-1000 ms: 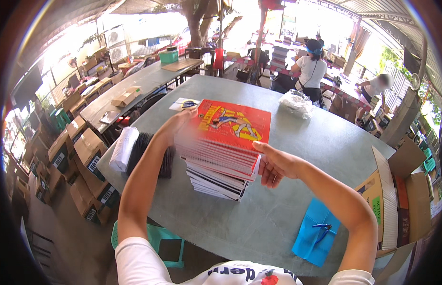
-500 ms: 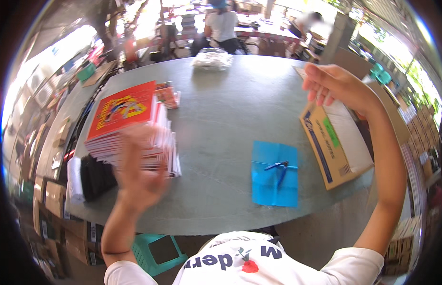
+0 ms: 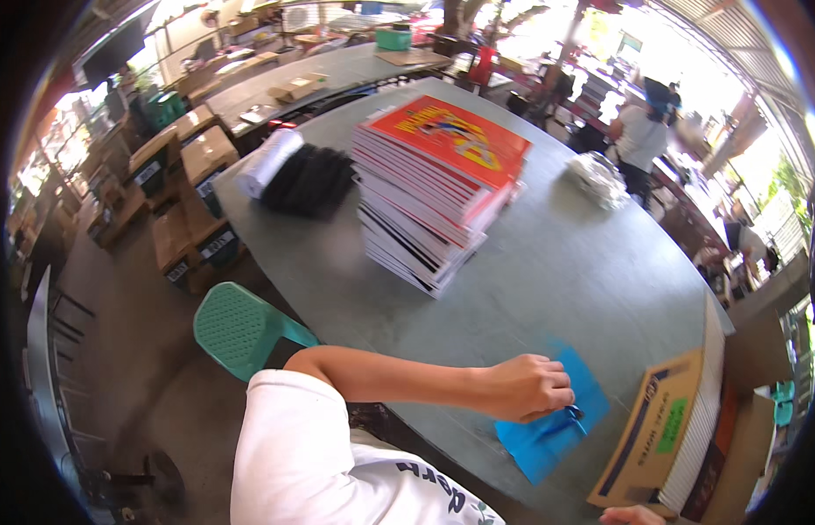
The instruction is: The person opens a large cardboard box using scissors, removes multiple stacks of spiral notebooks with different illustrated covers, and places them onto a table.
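My left hand (image 3: 530, 388) is low over a blue sheet (image 3: 528, 446) on the grey-green table. Its fingers are curled down onto a small pair of blue-handled pliers (image 3: 565, 425), partly hidden by the fingertips. Only a bit of my right hand (image 3: 633, 516) shows at the lower edge, beside the bottom corner of an open cardboard box (image 3: 642, 429); its fingers are mostly cut off. Farther back stands a tall, uneven stack of notebooks (image 3: 442, 166) with a red cover on top.
Left of the stack lie a black bundle (image 3: 309, 182) and a white roll (image 3: 272, 162). Crumpled clear plastic (image 3: 597, 179) sits at the far table edge. A green stool (image 3: 241, 328) stands by the near edge, with cartons (image 3: 197, 227) on the floor beyond. One person (image 3: 642, 136) is in the background.
The view has swung to the left and tilted. My left hand came down from near the notebook stack onto the pliers. My right hand dropped from above the box to the lower edge.
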### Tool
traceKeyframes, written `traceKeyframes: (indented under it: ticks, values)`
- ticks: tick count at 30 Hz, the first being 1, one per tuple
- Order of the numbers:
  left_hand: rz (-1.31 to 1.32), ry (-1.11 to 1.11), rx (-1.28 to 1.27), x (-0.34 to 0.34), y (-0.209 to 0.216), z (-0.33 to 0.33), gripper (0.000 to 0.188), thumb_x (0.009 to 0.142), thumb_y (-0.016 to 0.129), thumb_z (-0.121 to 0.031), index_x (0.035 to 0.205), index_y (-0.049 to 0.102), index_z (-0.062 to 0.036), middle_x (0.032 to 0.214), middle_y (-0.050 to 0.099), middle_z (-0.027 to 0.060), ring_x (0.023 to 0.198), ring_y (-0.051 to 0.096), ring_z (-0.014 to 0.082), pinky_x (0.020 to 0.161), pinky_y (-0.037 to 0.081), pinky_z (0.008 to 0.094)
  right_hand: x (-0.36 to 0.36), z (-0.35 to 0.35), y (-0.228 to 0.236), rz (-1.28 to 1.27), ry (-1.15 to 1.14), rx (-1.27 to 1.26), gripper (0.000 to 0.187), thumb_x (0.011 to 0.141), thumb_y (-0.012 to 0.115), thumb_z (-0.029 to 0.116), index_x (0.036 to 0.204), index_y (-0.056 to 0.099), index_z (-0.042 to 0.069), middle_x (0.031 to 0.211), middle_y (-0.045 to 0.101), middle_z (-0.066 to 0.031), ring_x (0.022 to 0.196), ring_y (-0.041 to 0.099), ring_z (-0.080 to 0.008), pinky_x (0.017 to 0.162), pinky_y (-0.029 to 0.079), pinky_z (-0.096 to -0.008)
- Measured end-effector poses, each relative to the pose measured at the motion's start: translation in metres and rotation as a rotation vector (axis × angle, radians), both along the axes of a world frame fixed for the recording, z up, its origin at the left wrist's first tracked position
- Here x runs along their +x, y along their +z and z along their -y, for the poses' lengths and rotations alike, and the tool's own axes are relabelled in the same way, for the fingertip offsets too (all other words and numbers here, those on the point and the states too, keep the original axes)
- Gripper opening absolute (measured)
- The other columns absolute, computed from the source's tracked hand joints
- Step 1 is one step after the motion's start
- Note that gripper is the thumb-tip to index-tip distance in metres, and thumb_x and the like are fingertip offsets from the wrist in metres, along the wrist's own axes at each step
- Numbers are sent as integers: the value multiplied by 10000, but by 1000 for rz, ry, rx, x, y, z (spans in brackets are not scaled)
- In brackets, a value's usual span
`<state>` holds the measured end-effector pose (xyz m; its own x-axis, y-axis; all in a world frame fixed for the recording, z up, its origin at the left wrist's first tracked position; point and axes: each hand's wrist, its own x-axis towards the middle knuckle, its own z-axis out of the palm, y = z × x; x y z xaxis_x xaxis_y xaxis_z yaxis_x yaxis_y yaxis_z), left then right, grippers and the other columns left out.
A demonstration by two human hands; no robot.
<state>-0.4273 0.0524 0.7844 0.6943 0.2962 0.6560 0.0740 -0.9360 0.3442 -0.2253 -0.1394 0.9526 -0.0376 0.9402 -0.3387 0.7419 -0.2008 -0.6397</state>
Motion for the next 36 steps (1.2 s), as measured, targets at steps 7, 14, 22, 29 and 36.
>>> traceKeyframes:
  ticks: [7,14,22,29,36]
  values:
    - [700,848,468,-266,62,-75,88,786,574,25,873,563,22,763,596,119,648,561,167,589,455,282,-24,-90,-198,-525,-105,-150,391,800,647,182,1123,532,-4,910,603,-70,813,561,-165,700,463,-300]
    - [408,1289,-279,-449,-60,-252,112,807,590,-139,819,614,-31,727,630,112,678,618,192,645,476,298,-143,-208,-374,-96,-342,423,328,835,627,226,1090,537,40,982,600,-23,839,588,-139,665,479,-263]
    - [-9,1065,-353,-460,-129,-467,113,745,571,-118,786,629,-29,760,633,164,742,622,308,683,489,377,-187,-301,-412,-846,-940,323,514,812,580,391,1186,485,51,1063,544,-55,953,512,-186,814,409,-307]
    - [-234,1282,-313,-441,-185,-618,169,741,500,-73,836,634,-31,874,640,165,861,602,341,760,491,406,-196,-316,-409,-806,-1096,267,553,821,525,431,1214,453,49,1115,509,-71,1007,479,-200,855,376,-321]
    - [-321,1299,-146,-417,-212,-656,429,816,445,-74,1245,457,-82,1176,527,107,1122,468,277,920,405,416,-209,-316,-400,-772,-1164,235,594,830,471,471,1242,422,47,1167,474,-86,1060,445,-213,896,344,-336]
